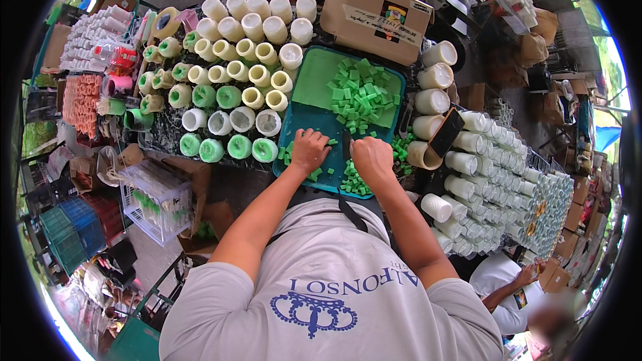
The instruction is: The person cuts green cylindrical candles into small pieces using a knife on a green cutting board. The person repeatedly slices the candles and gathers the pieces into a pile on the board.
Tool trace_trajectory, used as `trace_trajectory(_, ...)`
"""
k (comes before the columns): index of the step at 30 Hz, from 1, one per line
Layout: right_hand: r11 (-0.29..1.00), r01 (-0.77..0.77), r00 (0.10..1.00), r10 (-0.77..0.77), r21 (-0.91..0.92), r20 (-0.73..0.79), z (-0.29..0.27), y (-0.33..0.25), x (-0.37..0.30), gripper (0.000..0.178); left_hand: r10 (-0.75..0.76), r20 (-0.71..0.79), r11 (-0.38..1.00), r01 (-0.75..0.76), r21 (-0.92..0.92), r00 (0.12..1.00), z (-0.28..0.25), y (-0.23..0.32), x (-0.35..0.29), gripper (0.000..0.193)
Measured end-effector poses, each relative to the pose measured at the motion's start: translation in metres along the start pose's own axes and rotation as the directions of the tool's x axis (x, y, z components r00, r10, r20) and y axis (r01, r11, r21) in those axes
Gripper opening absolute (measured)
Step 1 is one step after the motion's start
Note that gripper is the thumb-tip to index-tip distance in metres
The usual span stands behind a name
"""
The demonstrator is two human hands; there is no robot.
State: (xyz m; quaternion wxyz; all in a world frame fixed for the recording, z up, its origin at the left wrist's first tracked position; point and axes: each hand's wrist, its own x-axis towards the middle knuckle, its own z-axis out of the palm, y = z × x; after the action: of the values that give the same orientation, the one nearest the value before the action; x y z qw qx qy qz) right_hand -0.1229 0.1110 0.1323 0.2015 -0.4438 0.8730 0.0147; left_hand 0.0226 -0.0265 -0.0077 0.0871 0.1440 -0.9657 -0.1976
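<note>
A teal tray point(338, 126) lies in front of me, with a flat green slab point(313, 80) in its far part. Many small green cubes point(361, 93), wax-like in look, are heaped on the slab. My right hand point(372, 158) is closed around a knife point(346, 144); its dark blade shows beside the fist, the handle hidden. To its left, my left hand point(311, 150) rests on the tray with fingers bent down. Green bits lie by its fingertips; anything under them is hidden. More cut cubes point(354, 180) lie at the tray's near edge, beside my right hand.
Rows of white and green candle cups point(229, 96) stand left of the tray. A cardboard box point(378, 20) sits behind it. At the right are white cups point(433, 101), a phone point(446, 132) leaning on them, and many clear glasses point(478, 180). Another person point(505, 291) is at the lower right.
</note>
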Motion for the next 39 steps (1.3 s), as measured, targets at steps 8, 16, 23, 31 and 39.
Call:
trace_trajectory(8,0.994,0.109,0.994,-0.109,-0.022,-0.024,0.015,-0.004,0.013,0.028,-0.021,-0.027,1.000,0.021,-0.009,0.999,0.014,0.003,-0.001,0.015)
trace_trajectory(16,0.994,0.105,0.994,-0.105,-0.014,0.023,-0.006,-0.010,0.008,0.012,-0.023,-0.039,1.000,0.022,-0.022,0.999,0.010,0.004,-0.002,0.019)
trace_trajectory(23,0.992,0.125,0.992,-0.125,0.001,0.022,0.002,-0.013,0.012,0.032,-0.007,-0.032,1.000,0.007,-0.009,0.999,0.012,0.000,-0.003,0.017)
trace_trajectory(31,0.985,0.119,0.991,-0.110,-0.124,0.080,0.000,-0.042,0.017,0.010,-0.014,-0.031,1.000,0.014,0.014,0.999,0.018,0.002,0.000,0.014)
trace_trajectory(39,0.998,-0.024,0.995,0.029,-0.059,0.090,-0.002,0.005,0.001,0.017,-0.020,0.050,1.000,0.020,0.013,0.999,0.009,0.003,0.006,0.024)
